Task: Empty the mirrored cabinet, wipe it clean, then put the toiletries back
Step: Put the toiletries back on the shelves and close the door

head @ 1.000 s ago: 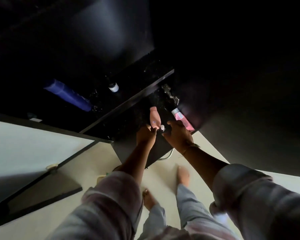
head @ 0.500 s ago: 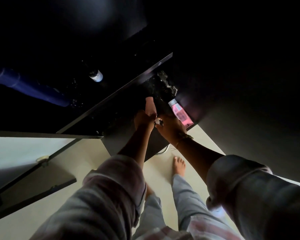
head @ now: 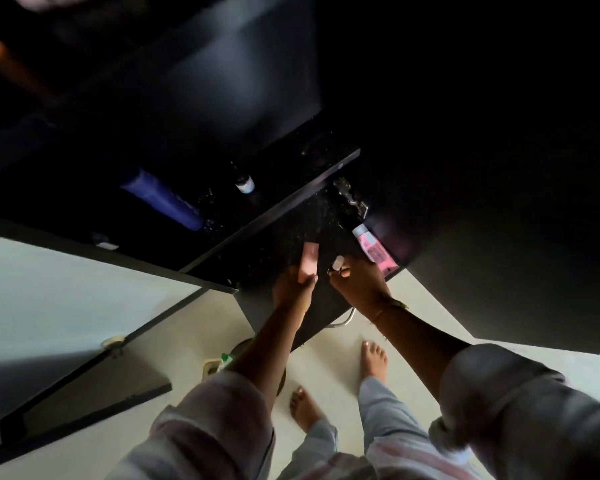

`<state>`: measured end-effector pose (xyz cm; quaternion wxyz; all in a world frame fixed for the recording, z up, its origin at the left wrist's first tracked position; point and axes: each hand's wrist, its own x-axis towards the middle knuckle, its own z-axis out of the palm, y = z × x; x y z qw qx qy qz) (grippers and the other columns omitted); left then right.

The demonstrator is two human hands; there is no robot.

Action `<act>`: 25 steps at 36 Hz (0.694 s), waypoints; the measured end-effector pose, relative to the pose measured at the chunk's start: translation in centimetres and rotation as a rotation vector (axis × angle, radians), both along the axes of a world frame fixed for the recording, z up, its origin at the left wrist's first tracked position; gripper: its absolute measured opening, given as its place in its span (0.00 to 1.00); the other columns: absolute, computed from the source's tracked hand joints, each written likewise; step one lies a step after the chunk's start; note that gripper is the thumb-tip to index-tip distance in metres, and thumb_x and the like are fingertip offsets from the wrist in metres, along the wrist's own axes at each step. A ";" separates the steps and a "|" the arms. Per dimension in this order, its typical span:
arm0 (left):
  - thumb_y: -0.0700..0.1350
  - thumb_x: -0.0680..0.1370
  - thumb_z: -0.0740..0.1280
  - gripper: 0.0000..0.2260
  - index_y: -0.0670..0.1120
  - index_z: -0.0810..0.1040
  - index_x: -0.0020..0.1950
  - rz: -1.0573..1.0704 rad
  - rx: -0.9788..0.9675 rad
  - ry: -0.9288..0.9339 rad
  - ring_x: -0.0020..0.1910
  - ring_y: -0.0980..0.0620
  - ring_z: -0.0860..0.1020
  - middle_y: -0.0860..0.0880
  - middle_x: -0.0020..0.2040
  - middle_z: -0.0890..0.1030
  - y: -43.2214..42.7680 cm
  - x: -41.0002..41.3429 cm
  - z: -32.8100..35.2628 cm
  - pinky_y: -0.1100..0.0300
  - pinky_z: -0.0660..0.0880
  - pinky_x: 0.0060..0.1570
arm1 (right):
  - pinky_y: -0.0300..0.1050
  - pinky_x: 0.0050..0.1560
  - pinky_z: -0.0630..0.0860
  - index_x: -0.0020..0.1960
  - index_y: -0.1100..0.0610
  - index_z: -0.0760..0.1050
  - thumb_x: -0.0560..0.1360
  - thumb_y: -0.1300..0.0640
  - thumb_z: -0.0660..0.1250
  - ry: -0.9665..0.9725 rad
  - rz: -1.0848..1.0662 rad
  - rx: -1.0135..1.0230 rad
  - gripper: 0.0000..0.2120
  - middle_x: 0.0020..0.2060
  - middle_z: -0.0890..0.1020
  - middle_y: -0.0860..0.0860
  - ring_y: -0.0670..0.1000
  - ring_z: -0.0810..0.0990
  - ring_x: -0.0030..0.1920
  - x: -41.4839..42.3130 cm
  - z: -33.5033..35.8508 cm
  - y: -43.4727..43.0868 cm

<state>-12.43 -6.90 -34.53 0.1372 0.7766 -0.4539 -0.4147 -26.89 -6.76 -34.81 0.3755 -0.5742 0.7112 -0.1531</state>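
Observation:
The scene is very dark. My left hand [head: 293, 287] grips a pale pink tube [head: 309, 259] that stands up over a black speckled surface [head: 284, 244]. Just to its right, my right hand [head: 357, 284] pinches a small white-capped bottle [head: 338, 265]. A pink bottle with a white cap [head: 373, 249] lies at the surface's right edge. On a dark ledge to the upper left lie a blue tube [head: 163, 200] and a small white-labelled bottle [head: 245, 185].
A chrome hinge-like fitting [head: 350, 197] sits above the pink bottle. A dark door panel [head: 84, 382] angles across the lower left. My bare feet [head: 373, 362] stand on a pale floor, beside a small green-and-cream object [head: 219, 363].
The view has shifted; the blue tube and small bottle are back nearer centre. My hands have drawn slightly apart, and the white-capped bottle shows more clearly in my right hand.

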 end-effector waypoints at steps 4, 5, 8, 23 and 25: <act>0.50 0.76 0.70 0.17 0.42 0.76 0.60 -0.047 -0.084 0.040 0.44 0.52 0.76 0.44 0.53 0.81 2.3 1.1 3.5 0.69 0.66 0.32 | 0.39 0.41 0.78 0.46 0.52 0.76 0.73 0.50 0.67 -0.039 -0.009 -0.104 0.06 0.38 0.81 0.47 0.47 0.80 0.40 0.7 3.4 1.5; 0.50 0.76 0.70 0.17 0.42 0.76 0.60 -0.051 -0.109 0.042 0.43 0.53 0.75 0.44 0.53 0.80 2.8 1.2 4.2 0.69 0.66 0.33 | 0.39 0.40 0.77 0.44 0.52 0.76 0.74 0.51 0.67 -0.035 -0.002 -0.116 0.05 0.36 0.80 0.47 0.47 0.79 0.38 0.8 4.0 1.8; 0.52 0.77 0.68 0.17 0.44 0.75 0.61 -0.076 -0.191 0.059 0.45 0.55 0.75 0.49 0.52 0.78 4.1 1.9 7.1 0.71 0.66 0.35 | 0.41 0.40 0.78 0.40 0.51 0.75 0.74 0.49 0.65 -0.059 -0.015 -0.154 0.07 0.34 0.78 0.46 0.45 0.78 0.37 1.3 6.7 2.8; 0.47 0.75 0.70 0.10 0.52 0.74 0.54 -0.035 -0.616 0.326 0.43 0.59 0.79 0.54 0.47 0.80 7.7 5.2 21.9 0.67 0.74 0.40 | 0.36 0.40 0.76 0.42 0.48 0.77 0.71 0.52 0.70 -0.099 -0.062 -0.629 0.03 0.36 0.78 0.45 0.42 0.78 0.38 5.3 22.7 6.3; 0.47 0.75 0.71 0.09 0.55 0.73 0.51 -0.031 -0.690 0.362 0.42 0.60 0.80 0.54 0.45 0.80 7.9 5.5 23.9 0.64 0.76 0.41 | 0.36 0.40 0.76 0.44 0.46 0.77 0.72 0.52 0.70 -0.127 -0.053 -0.680 0.03 0.37 0.79 0.45 0.41 0.78 0.38 5.7 24.7 6.1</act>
